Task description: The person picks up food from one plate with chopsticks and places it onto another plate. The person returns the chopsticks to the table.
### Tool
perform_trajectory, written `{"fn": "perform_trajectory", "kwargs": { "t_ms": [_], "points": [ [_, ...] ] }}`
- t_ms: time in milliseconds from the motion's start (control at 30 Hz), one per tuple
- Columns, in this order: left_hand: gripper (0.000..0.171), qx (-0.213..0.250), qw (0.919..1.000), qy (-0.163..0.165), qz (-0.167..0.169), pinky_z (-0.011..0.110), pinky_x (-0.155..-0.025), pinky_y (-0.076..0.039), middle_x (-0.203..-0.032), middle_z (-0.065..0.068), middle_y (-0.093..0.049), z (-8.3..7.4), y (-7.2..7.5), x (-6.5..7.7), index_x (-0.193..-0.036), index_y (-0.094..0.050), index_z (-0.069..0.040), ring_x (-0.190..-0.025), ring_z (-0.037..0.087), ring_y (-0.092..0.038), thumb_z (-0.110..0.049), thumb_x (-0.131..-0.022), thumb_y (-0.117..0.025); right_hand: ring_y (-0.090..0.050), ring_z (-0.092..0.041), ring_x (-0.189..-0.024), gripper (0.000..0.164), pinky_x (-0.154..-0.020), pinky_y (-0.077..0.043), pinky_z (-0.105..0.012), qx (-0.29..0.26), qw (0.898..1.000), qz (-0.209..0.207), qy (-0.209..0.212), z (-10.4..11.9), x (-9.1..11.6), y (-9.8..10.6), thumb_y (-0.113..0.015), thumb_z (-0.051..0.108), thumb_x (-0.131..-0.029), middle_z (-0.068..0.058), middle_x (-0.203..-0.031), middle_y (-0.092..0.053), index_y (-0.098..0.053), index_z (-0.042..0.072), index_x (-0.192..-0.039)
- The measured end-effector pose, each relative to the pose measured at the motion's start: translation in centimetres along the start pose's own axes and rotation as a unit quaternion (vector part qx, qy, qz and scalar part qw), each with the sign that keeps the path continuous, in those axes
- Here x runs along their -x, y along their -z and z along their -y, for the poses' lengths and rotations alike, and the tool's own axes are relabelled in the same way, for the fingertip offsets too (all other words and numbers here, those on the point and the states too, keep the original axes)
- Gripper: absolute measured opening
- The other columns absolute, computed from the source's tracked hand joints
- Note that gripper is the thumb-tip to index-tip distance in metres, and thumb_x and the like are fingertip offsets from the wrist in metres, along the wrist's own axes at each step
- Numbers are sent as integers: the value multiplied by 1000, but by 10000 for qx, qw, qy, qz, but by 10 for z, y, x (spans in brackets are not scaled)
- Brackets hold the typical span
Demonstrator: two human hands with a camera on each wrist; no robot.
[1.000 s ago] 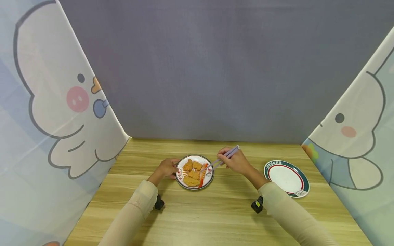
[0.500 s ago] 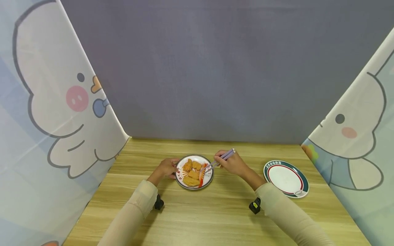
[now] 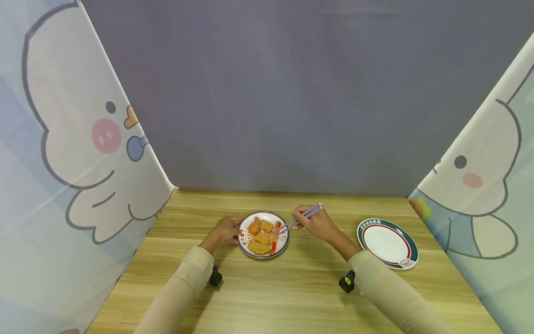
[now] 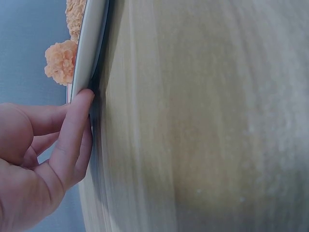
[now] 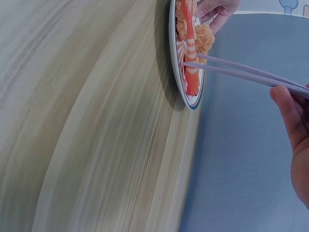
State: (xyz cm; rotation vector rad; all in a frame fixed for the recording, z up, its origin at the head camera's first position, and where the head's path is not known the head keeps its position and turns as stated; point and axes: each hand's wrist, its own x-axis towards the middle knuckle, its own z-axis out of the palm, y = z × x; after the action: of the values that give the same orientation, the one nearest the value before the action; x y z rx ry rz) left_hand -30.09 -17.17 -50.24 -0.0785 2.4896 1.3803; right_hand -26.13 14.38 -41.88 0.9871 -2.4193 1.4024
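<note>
My left hand (image 3: 226, 229) pinches the left rim of a white plate (image 3: 263, 217), with fingertips at the edge in the left wrist view. Several golden fried chicken pieces (image 3: 259, 247) lie on this plate, and beside them on its right is a red-and-white shrimp (image 3: 274, 239). A pair of lilac chopsticks (image 3: 306, 214) is in the grip of my right hand (image 3: 319, 223), to the right of the plate. Their tips reach the shrimp's middle; in the right wrist view the chopsticks (image 5: 241, 72) have one tip at each side of the shrimp (image 5: 190, 48).
Another white plate (image 3: 385, 242), with a dark green rim and a red ring, stands on the wooden table (image 3: 267, 297) to the right, near my right forearm. A grey cloth (image 3: 267, 102) closes off the back, with cartoon-printed sheets (image 3: 83, 139) at both sides.
My right hand has moved slightly left and the chopsticks have closed in on the shrimp, their spread narrower. The left hand and both plates stay where they were.
</note>
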Motion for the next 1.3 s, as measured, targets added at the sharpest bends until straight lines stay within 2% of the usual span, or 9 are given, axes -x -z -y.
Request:
{"fn": "perform_trajectory", "kwargs": {
  "t_ms": [133, 267, 367, 600, 700, 833, 1033, 1200, 1300],
  "points": [
    [59, 11, 10000, -2, 11, 31, -62, -68, -119, 24, -60, 0, 0, -1, -148, -53, -4, -78, 24, -72, 7, -92, -66, -69, -37, -59, 18, -49, -62, -26, 84, 9999, -56, 68, 0, 1, 3, -59, -6, -98, -24, -70, -70, -70, -10, -85],
    [57, 13, 10000, 56, -6, 31, -61, -68, -119, 23, -59, 1, 0, -1, -147, -54, -7, -78, 24, -72, 7, -93, -66, -70, -41, -61, 18, -52, -65, -41, 31, 9999, -101, -17, -1, 3, 6, -59, -6, -99, -26, -72, -70, -69, -13, -86],
    [57, 32, 10000, 78, -34, 31, -61, -68, -118, 22, -59, 1, -1, -1, -147, -55, -7, -77, 24, -72, 7, -93, -66, -71, -44, -64, 19, -55, -65, -47, -69, 9999, -135, -58, -2, 5, 10, -58, -5, -99, -28, -75, -71, -69, -13, -87],
    [57, 36, 10000, 16, -8, 31, -61, -68, -118, 24, -59, -1, 0, 0, -147, -54, -6, -78, 25, -72, 8, -92, -66, -71, -48, -69, 21, -58, -67, -43, -261, 9987, -322, -288, -1, 9, 17, -57, -3, -101, -31, -82, -71, -68, -17, -90],
    [57, 27, 10000, 9, 2, 31, -61, -68, -118, 24, -59, -1, 0, 0, -147, -55, -6, -77, 24, -71, 7, -92, -66, -71, -45, -68, 20, -58, -67, -43, -317, 9980, -400, -386, -1, 11, 18, -58, -3, -100, -31, -81, -71, -69, -16, -89],
    [57, 34, 10000, 13, 10, 31, -61, -68, -118, 24, -59, 0, 0, 0, -146, -55, -5, -76, 24, -72, 7, -92, -66, -72, -38, -63, 17, -55, -66, -41, -364, 9982, -392, -282, -4, 12, 16, -58, -7, -98, -31, -77, -70, -68, -13, -87],
    [57, -12, 10000, -26, 36, 31, -62, -68, -122, 26, -59, 2, 0, -1, -148, -53, -4, -77, 24, -72, 7, -93, -66, -69, -36, -58, 15, -49, -63, -30, -29, 9995, -272, -184, -30, 12, 8, -60, -6, -98, -25, -73, -71, -69, -11, -89],
    [58, -43, 10000, -33, 8, 31, -61, -68, -123, 26, -60, 2, 0, -1, -148, -53, -5, -74, 23, -73, 7, -93, -66, -69, -34, -58, 15, -49, -64, -40, -42, 9996, -135, -224, -38, 10, 9, -61, 2, -100, -20, -75, -73, -71, -6, -92],
    [58, -44, 10000, -21, -3, 31, -60, -68, -123, 26, -60, 1, 0, 0, -148, -53, -5, -73, 23, -73, 7, -93, -66, -69, -28, -57, 15, -47, -63, -41, 10, 9998, -100, -161, -37, 9, 9, -63, 4, -100, -17, -74, -73, -72, -3, -91]
  ]
}}
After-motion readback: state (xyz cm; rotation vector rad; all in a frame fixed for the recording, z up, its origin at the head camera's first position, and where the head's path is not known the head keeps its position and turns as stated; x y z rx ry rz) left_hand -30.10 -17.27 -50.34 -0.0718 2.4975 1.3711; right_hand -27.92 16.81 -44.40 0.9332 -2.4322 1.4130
